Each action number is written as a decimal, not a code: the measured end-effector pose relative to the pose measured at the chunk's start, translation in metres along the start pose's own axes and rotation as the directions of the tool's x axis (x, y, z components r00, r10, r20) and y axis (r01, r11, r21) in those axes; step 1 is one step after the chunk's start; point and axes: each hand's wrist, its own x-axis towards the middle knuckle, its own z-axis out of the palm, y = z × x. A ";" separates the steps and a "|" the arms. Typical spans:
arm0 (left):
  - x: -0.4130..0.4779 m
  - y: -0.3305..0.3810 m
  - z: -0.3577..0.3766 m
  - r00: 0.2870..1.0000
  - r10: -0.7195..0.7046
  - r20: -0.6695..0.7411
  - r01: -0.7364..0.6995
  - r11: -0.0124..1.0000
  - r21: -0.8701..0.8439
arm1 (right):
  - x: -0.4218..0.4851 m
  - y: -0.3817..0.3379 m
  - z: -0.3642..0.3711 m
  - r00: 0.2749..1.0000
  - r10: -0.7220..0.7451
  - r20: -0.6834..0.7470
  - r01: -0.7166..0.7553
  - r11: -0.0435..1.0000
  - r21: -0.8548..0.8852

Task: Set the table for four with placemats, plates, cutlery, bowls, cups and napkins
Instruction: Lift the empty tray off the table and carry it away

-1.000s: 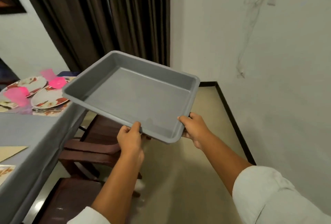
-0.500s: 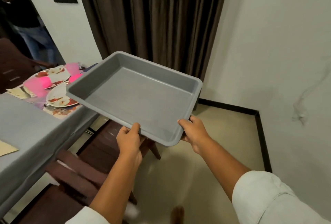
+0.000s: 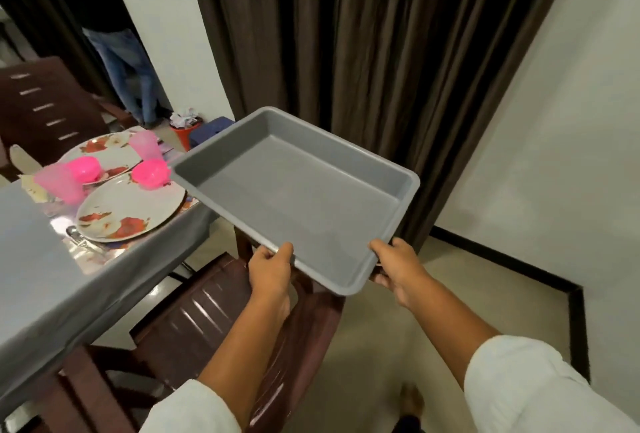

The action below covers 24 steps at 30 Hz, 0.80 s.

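- Holds a grey tray [image 3: 298, 197] in the air with both grips, just off the worktop's [image 3: 34, 259] right edge and above a brown chair [image 3: 194, 321].
- Clamps the left grip [image 3: 270, 268] on the tray's near rim: thumb on top of the lip, fingers curled underneath.
- Clamps the right grip [image 3: 394, 268] on the same rim at the near right corner, thumb on the lip, fingers tucked below.
- Overlaps the worktop's far right corner with the tray's far left corner; cannot tell whether touching or apart.
- Shows 2 flowered plates on the grey-clothed worktop, by the far right corner: the near plate [image 3: 131, 210] at the right edge, the far plate [image 3: 104, 152] just behind it.
- Shows 2 bright pink bowls: the right bowl [image 3: 152, 172] at the near plate's far rim, the left bowl [image 3: 83, 169] on the far plate.
- Shows 2 pale pink cups: the far cup [image 3: 145, 145] at the far plate's right side, the left cup [image 3: 59, 183] just left of the near plate.
- Places the cutlery [image 3: 79, 240] against the near plate's left rim, on a shiny placemat [image 3: 93, 259] reaching the right edge.
- Backs it all with a dark curtain [image 3: 346, 34], and a person in jeans [image 3: 117, 44] standing beyond the worktop's far edge beside a red bin [image 3: 183, 131].
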 end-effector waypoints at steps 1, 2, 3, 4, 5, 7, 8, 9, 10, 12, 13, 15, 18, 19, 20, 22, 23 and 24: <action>0.012 0.000 0.014 1.000 0.000 -0.009 0.000 1.000 0.011 | 0.018 -0.009 -0.002 1.000 0.009 0.004 -0.009 1.000 0.002; 0.028 0.000 0.034 1.000 0.006 -0.021 -0.006 1.000 -0.004 | 0.046 -0.020 -0.005 1.000 0.013 0.023 -0.013 1.000 -0.012; 0.041 0.000 0.050 0.999 0.005 -0.034 -0.005 1.000 -0.008 | 0.068 -0.030 -0.008 0.999 0.020 0.030 -0.019 0.999 -0.032; 0.052 0.000 0.064 0.999 0.005 -0.042 -0.005 1.000 -0.013 | 0.090 -0.039 -0.010 0.999 0.026 0.033 -0.025 0.998 -0.051; 0.065 0.003 0.083 0.998 0.001 -0.062 -0.002 1.000 -0.018 | 0.115 -0.051 -0.014 0.998 0.037 0.044 -0.034 0.997 -0.069; 0.085 0.009 0.114 0.995 -0.018 -0.100 0.015 0.999 -0.028 | 0.154 -0.075 -0.019 0.995 0.063 0.074 -0.054 0.992 -0.116; 0.093 0.013 0.128 0.993 -0.023 -0.115 0.018 0.999 -0.043 | 0.173 -0.087 -0.021 0.994 0.066 0.091 -0.053 0.989 -0.141; 0.099 0.018 0.139 0.991 -0.029 -0.131 0.024 0.999 -0.043 | 0.187 -0.099 -0.021 0.992 0.070 0.102 -0.054 0.987 -0.154; 0.108 0.023 0.152 0.988 -0.031 -0.150 0.024 0.999 -0.048 | 0.204 -0.112 -0.021 0.990 0.077 0.115 -0.057 0.984 -0.168; 0.125 0.032 0.171 0.983 -0.033 -0.178 0.023 0.998 -0.060 | 0.233 -0.132 -0.016 0.987 0.097 0.132 -0.072 0.981 -0.180; 0.134 0.037 0.178 0.981 -0.035 -0.190 0.022 0.997 -0.070 | 0.246 -0.140 -0.011 0.983 0.109 0.147 -0.081 0.980 -0.181; 0.157 0.045 0.189 0.980 -0.031 -0.199 0.015 0.996 -0.085 | 0.274 -0.150 0.003 0.977 0.125 0.172 -0.095 0.980 -0.176; 0.205 0.053 0.198 0.977 -0.020 -0.211 0.005 0.997 -0.073 | 0.316 -0.162 0.030 0.972 0.137 0.192 -0.105 0.980 -0.167; 0.219 0.055 0.199 0.977 -0.016 -0.214 0.004 0.998 -0.056 | 0.327 -0.165 0.039 0.972 0.136 0.191 -0.105 0.981 -0.166; 0.242 0.060 0.201 0.975 -0.014 -0.220 0.004 0.999 -0.046 | 0.345 -0.170 0.053 0.971 0.138 0.196 -0.106 0.980 -0.166; 0.285 0.067 0.204 0.972 -0.022 -0.234 0.012 0.999 -0.045 | 0.378 -0.177 0.080 0.967 0.146 0.209 -0.110 0.979 -0.174; 0.307 0.069 0.204 0.971 -0.030 -0.236 0.017 0.998 -0.055 | 0.395 -0.181 0.094 0.965 0.145 0.219 -0.108 0.979 -0.173; 0.326 0.072 0.205 0.972 -0.039 -0.233 0.025 0.998 -0.062 | 0.410 -0.183 0.107 0.965 0.147 0.219 -0.111 0.980 -0.168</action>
